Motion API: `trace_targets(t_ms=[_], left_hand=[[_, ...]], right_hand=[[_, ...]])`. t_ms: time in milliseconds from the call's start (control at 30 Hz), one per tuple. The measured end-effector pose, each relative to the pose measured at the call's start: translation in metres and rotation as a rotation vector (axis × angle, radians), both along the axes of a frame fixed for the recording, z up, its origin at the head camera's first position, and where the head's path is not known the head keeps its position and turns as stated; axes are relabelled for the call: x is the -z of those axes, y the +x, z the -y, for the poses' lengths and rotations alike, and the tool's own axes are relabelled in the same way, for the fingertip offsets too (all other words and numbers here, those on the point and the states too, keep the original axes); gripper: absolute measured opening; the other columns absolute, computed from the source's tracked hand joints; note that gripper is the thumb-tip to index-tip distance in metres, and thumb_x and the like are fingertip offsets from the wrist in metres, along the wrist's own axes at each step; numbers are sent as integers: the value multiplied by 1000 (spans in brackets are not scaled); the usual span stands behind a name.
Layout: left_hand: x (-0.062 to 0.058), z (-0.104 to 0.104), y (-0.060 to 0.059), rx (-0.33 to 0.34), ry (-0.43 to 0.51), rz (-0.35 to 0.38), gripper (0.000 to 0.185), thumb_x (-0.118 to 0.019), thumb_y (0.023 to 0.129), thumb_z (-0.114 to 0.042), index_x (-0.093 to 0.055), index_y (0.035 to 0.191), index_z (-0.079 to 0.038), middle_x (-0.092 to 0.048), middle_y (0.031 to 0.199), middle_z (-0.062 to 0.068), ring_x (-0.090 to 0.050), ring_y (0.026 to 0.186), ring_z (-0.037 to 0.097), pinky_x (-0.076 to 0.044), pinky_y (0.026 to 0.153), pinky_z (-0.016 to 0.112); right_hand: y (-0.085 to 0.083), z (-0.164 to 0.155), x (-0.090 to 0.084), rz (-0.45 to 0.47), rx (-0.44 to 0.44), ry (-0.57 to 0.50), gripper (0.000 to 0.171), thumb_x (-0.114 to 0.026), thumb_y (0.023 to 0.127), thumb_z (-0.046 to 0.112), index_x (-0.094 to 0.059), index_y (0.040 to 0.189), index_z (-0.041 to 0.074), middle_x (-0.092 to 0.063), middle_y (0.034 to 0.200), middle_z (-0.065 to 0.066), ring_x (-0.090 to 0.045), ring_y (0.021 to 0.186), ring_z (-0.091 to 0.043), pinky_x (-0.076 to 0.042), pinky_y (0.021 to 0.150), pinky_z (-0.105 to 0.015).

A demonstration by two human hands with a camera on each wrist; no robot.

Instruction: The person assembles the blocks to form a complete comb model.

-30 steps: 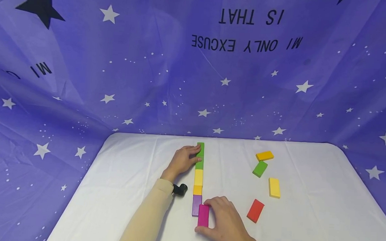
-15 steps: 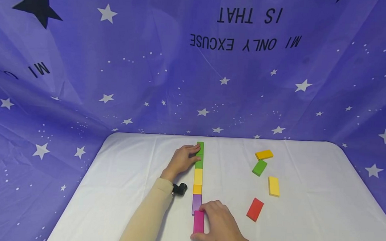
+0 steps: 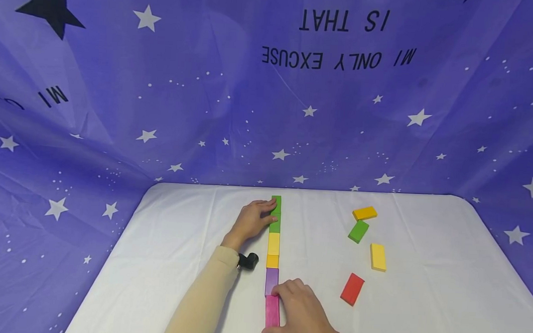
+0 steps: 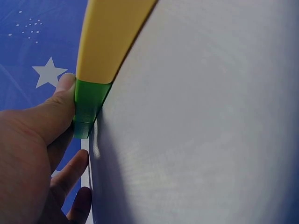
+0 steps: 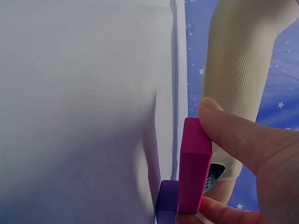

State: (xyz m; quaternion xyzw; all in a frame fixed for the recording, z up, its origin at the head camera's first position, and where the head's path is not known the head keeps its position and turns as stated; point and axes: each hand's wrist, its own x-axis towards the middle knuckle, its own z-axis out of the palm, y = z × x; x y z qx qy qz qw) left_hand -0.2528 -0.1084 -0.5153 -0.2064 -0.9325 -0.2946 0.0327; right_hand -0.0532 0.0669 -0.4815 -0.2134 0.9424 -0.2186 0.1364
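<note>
In the head view my right hand [image 3: 306,314] pinches a magenta block [image 3: 272,310] lengthwise between thumb and fingers. The block is at the near end of the purple block [image 3: 271,281]; in the right wrist view the magenta block [image 5: 194,168] stands out beside the purple one [image 5: 167,196]. Beyond it run an orange block [image 3: 272,261], a pale yellow block [image 3: 273,244] and two green blocks, the nearer green block [image 3: 274,225] and the farther green block [image 3: 277,206]. My left hand [image 3: 250,221] rests its thumb and fingers on the green blocks, fingers loosely extended.
To the right lie a loose orange block [image 3: 365,213], a green block [image 3: 358,231], a yellow block [image 3: 378,257] and a red block [image 3: 352,289]. They lie on a white cloth-covered table [image 3: 440,296]. A purple starry sheet [image 3: 234,84] hangs behind.
My right hand has carried the magenta block left and slightly nearer, from overlapping the purple block's side to the row's near end. The left hand stays on the green blocks.
</note>
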Motion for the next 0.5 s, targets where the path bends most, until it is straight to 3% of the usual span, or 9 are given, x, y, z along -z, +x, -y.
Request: trace_targets(t_ms=[233, 500], left_hand=[[-1, 0, 1, -1, 9, 0, 49, -68, 84, -34, -57, 127, -15, -49, 136, -9, -44, 126, 21, -30, 108, 39], [-1, 0, 1, 1, 10, 0, 49, -68, 84, -35, -57, 127, -14, -49, 136, -9, -44, 126, 21, -31, 107, 39]], right_hand=[[1, 3, 0, 53, 11, 34, 74, -74, 56, 68, -59, 109, 20, -55, 99, 9, -45, 89, -9, -48, 80, -35], [2, 6, 6, 46, -21, 88, 79, -74, 54, 70, -59, 111, 17, -55, 98, 6, -45, 87, -10, -46, 75, -34]])
